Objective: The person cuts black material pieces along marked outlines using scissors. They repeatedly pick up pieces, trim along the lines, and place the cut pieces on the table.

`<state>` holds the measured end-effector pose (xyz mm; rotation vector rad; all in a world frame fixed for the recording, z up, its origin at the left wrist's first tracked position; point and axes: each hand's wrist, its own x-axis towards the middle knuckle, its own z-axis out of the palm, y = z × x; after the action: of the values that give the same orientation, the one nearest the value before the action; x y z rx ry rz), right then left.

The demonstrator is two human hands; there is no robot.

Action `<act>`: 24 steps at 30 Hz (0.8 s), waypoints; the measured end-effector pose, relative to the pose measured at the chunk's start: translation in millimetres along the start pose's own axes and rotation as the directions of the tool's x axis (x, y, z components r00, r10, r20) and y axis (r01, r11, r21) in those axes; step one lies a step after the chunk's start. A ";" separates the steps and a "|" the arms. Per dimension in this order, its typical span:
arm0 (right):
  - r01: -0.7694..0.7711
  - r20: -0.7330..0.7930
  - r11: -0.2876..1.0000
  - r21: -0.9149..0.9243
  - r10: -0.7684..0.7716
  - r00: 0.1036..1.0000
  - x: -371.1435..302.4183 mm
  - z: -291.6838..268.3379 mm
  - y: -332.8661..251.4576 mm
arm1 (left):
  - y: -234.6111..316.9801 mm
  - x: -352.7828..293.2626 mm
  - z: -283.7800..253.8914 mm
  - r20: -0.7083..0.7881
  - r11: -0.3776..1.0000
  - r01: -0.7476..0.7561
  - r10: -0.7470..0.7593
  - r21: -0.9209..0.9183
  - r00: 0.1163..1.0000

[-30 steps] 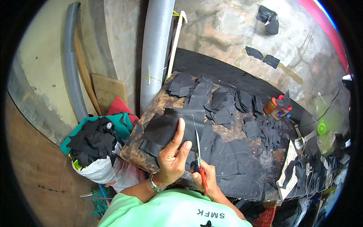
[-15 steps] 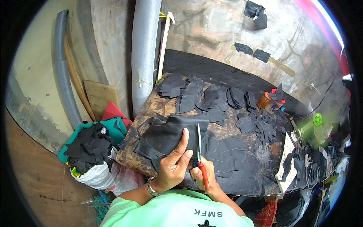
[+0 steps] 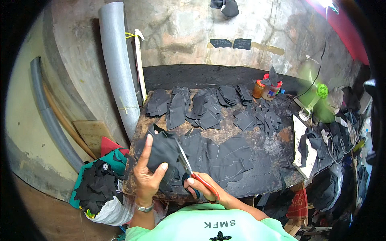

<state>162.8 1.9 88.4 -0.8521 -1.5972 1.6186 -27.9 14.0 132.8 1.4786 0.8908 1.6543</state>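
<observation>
A rough, stained worktable of worn wood fills the middle of the frame, its top blotched dark and pale. A smooth grey plastic pipe leans against the mottled plaster wall at upper left. Stacks of flat black cut fabric pieces lie across the table's upper half, and a larger sheet of black cloth marked with pale curved lines covers the centre. At lower left of centre, the left hand grips a limp, matte black fabric piece, thumb over its front. Just right of it, the right hand is closed around red-handled scissors, steel blades angled up against the piece's edge.
</observation>
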 end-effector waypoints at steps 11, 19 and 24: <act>-0.172 0.060 0.982 -0.083 0.177 0.982 -8.7 14.9 -6.9 | 7.4 7.4 -18.8 -0.053 0.999 -0.004 0.006 0.047 0.999; -0.178 -0.021 0.979 -0.096 0.176 0.984 -12.2 12.5 0.2 | 8.1 3.4 -12.3 -0.071 0.993 0.099 -0.094 0.070 0.993; -0.001 0.066 0.966 -0.260 0.019 0.998 -12.7 7.3 5.4 | 11.0 4.3 -8.0 -0.040 0.993 0.081 -0.078 0.081 0.996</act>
<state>163.3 -12.7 82.9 -0.9477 -1.8858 1.4784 -36.9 12.1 143.7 1.4526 1.0365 1.6074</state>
